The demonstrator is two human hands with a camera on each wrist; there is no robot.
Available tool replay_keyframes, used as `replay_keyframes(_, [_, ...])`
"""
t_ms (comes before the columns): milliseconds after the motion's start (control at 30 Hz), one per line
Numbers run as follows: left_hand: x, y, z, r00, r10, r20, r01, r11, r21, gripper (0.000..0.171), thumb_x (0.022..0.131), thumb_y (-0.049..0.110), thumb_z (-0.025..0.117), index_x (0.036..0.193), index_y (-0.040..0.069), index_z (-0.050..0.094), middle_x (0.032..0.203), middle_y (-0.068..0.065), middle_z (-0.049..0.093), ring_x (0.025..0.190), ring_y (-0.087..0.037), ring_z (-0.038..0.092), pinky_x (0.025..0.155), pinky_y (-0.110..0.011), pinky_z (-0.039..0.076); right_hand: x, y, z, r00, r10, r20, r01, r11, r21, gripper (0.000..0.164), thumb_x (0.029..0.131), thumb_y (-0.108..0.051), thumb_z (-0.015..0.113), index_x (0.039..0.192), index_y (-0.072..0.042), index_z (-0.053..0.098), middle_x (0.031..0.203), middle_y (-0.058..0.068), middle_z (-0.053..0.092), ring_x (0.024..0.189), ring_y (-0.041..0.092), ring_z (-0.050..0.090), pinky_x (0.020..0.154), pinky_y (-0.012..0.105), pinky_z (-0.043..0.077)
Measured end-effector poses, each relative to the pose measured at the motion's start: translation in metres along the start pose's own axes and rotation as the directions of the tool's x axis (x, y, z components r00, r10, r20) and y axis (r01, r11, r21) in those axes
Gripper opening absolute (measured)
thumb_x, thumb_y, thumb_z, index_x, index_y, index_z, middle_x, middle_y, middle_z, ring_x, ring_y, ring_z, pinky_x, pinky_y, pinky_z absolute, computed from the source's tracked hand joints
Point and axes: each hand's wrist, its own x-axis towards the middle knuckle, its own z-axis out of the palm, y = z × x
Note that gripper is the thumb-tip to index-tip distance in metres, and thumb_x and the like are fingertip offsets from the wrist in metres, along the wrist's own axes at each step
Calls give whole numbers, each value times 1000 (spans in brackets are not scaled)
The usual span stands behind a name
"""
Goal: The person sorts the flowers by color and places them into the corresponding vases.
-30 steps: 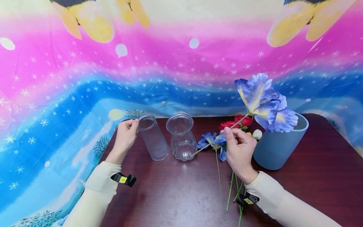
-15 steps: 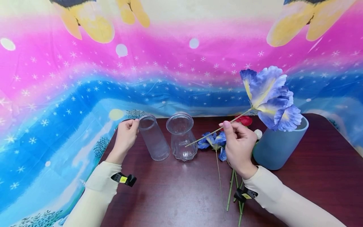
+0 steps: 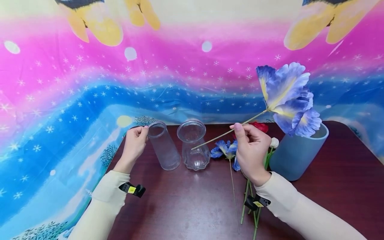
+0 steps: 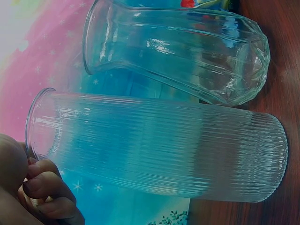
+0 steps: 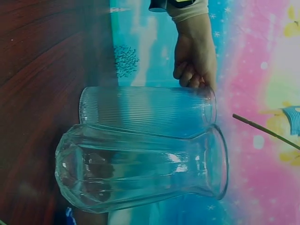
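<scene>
My left hand [image 3: 136, 140] pinches the rim of a ribbed clear glass vase [image 4: 154, 145], which stands on the dark table. Beside it is a second clear vase [image 3: 196, 146] with a flared mouth and faceted base. Between thumb and fingers, my right hand [image 3: 253, 146] holds a blue-purple artificial iris [image 3: 291, 100] by its stem. The bloom is up to the right, and the stem slants down left, overlapping the flared vase in the head view. In the right wrist view the stem's cut end [image 5: 239, 117] shows just beyond the vase mouths.
A tall blue-grey container [image 3: 295, 156] stands at the right. Near my right hand lie another blue iris [image 3: 223, 148], a red flower [image 3: 260, 126], a white bud [image 3: 274, 142] and several green stems [image 3: 255, 216]. A printed cloth backdrop [image 3: 192, 66] hangs behind the table [image 3: 180, 206].
My right hand has raised the iris slightly; its bloom has gone up and its stem end has moved up and left across the flared vase. My left hand stays at the ribbed vase's rim.
</scene>
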Motion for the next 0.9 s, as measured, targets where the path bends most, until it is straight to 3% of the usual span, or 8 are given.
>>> replay_keyframes(233, [13,-30,2,999,42,-32,-42,999,-4,51,107,30,49,59,14,36,46,10,35,41,-6,28,43,-22,22,9,-2,8,1000,-14,24,14,1000,1,25,98,-7,64,87,14,71,48,-7,29,45,6,18,45,26,15])
replay_keyframes(900, [14,-32,3,999,44,-33,-44,999,-11,51,107,29,49,59,14,37,46,9,36,40,-7,30,42,-23,22,18,3,29,996,-6,88,8,1000,-19,21,98,-7,65,89,11,73,52,-6,24,48,7,17,49,26,15])
